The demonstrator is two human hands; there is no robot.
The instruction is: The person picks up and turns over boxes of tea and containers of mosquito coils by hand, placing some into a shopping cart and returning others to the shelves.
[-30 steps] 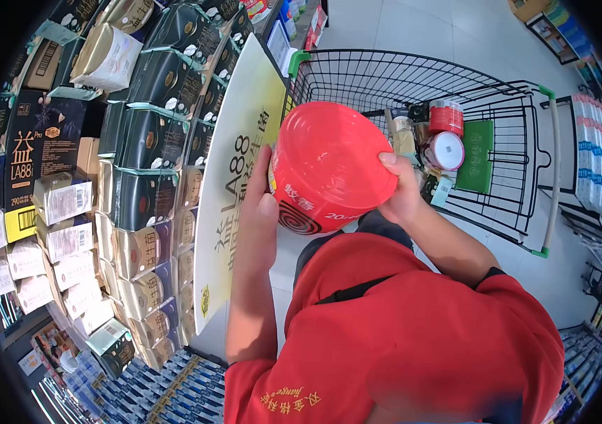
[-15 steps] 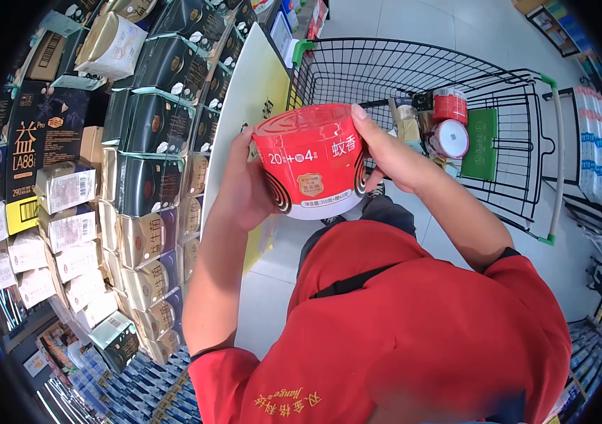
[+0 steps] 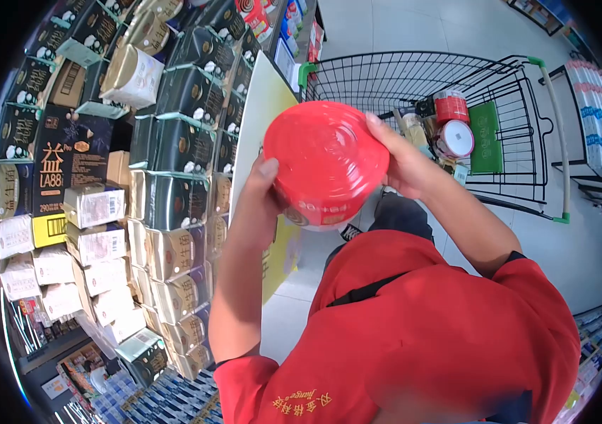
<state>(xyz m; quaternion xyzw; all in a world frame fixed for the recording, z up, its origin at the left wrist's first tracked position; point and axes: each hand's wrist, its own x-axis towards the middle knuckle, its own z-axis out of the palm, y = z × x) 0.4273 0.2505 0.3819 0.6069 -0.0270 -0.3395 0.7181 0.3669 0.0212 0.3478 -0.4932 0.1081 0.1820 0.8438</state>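
A round red tub (image 3: 326, 159) with a red plastic lid is held up in front of my chest, its lid turned toward the camera. My left hand (image 3: 258, 201) grips its left side with the thumb on the lid's rim. My right hand (image 3: 400, 159) holds its right side, fingers along the upper edge. A black wire shopping cart (image 3: 506, 85) stands just beyond the tub, with two similar red tubs (image 3: 451, 121) and a green item inside.
Stacked dark and gold gift boxes (image 3: 174, 141) fill the shelves on my left. A tall white and yellow sign board (image 3: 266, 106) leans beside them. White packs (image 3: 601, 106) line a shelf at the right. Grey floor tiles lie beyond the cart.
The tub has been tipped from label-side facing me to lid facing me, and both hands shifted around its sides. The view has also shifted slightly.
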